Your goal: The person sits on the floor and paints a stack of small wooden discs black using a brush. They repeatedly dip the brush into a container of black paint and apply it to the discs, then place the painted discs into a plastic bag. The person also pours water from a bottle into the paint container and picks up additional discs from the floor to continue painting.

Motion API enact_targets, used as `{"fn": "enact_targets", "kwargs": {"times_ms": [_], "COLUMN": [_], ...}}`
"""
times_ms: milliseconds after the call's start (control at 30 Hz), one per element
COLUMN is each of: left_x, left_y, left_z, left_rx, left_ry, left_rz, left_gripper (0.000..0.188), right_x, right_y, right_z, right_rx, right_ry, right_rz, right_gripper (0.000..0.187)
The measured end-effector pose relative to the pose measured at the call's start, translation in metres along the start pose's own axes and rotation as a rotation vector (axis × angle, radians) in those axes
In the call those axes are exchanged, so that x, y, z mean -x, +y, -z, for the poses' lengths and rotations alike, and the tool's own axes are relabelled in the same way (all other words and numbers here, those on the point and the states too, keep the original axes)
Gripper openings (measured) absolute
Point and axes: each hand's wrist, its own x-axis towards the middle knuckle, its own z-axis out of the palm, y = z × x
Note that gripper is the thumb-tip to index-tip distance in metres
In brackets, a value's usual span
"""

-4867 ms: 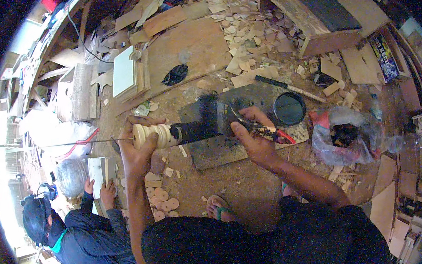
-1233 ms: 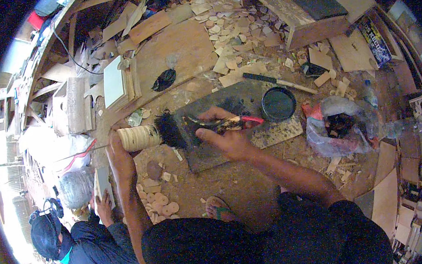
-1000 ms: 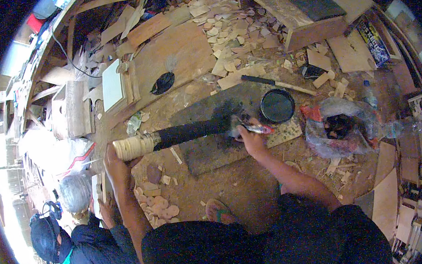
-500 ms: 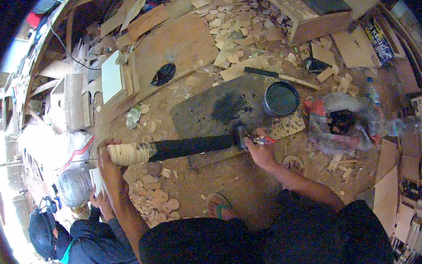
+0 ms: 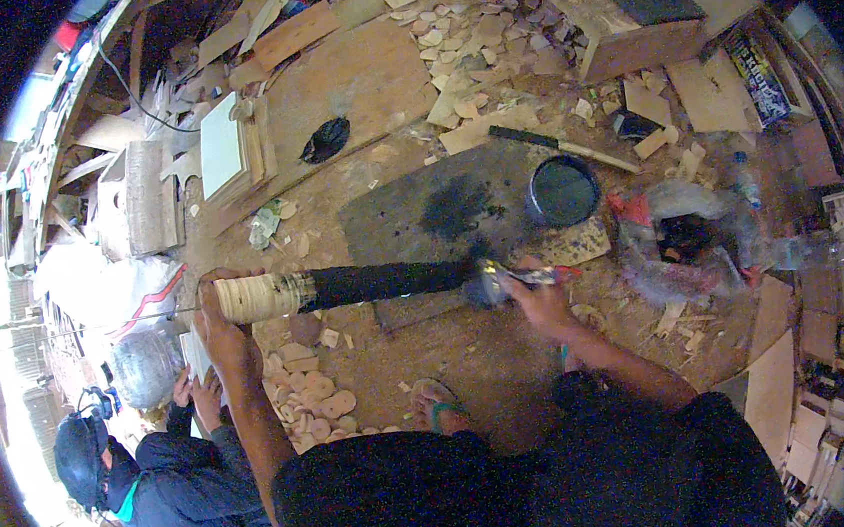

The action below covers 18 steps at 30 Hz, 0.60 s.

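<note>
A long roll of stacked thin wooden discs lies level across the middle, on a thin rod that sticks out to the left. Most of it is black and wet-looking; its left end is bare pale wood. My left hand is closed around that bare end. In my right hand is a paintbrush, its bristles blurred at the black right end of the roll. Whether the bristles touch the roll I cannot tell. A round tin of dark paint stands just beyond the right hand.
Under the roll lies a paint-stained board. A long-handled brush rests behind the tin, and a crumpled plastic bag sits to the right. Loose wooden discs cover the ground at left. A co-worker sits at lower left.
My right hand has moved slightly right with the paintbrush, which is now blurred by motion. The roll's right end has risen a little; my left hand keeps its grip.
</note>
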Motion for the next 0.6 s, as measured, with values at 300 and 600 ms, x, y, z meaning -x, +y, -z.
{"fn": "enact_targets", "kwargs": {"times_ms": [300,600], "left_x": [0.001,-0.001], "left_y": [0.006,0.001], "left_z": [-0.004,-0.005], "left_rx": [-0.105,-0.036], "left_ry": [-0.096,-0.104], "left_rz": [-0.058,0.015], "left_gripper": [0.033,0.032], "right_x": [-0.056,-0.035], "right_y": [0.041,0.004], "right_z": [-0.035,-0.019], "right_rx": [0.246,0.287], "right_ry": [0.369,0.122], "right_rz": [0.482,0.200], "right_gripper": [0.024,0.026]}}
